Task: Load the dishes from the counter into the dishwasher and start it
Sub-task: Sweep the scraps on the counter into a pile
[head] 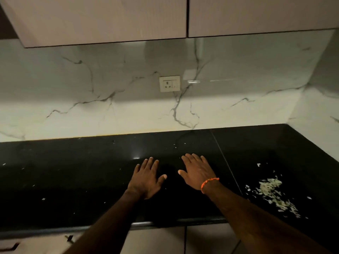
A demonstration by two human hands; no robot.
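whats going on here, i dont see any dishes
A person stands at a black counter with both arms stretched out over it. The left hand and right hand are flat, fingers spread, holding nothing. No dishes or dishwasher are in view. Pale food scraps are scattered on the counter to the right, and a wall socket sits on the marble backsplash.

A black counter [82, 176] runs wide and flat, backed by a marble wall [110, 110]. The left hand [146, 177] and right hand [197, 173] lie over its middle, fingers straight, a gap between the thumbs. To the right, a patch of pale food scraps [273, 193] litters the surface near the corner. Upper cabinets [110, 19] overhang the counter, limiting room above. A wall socket [169, 83] sits flat on the marble.
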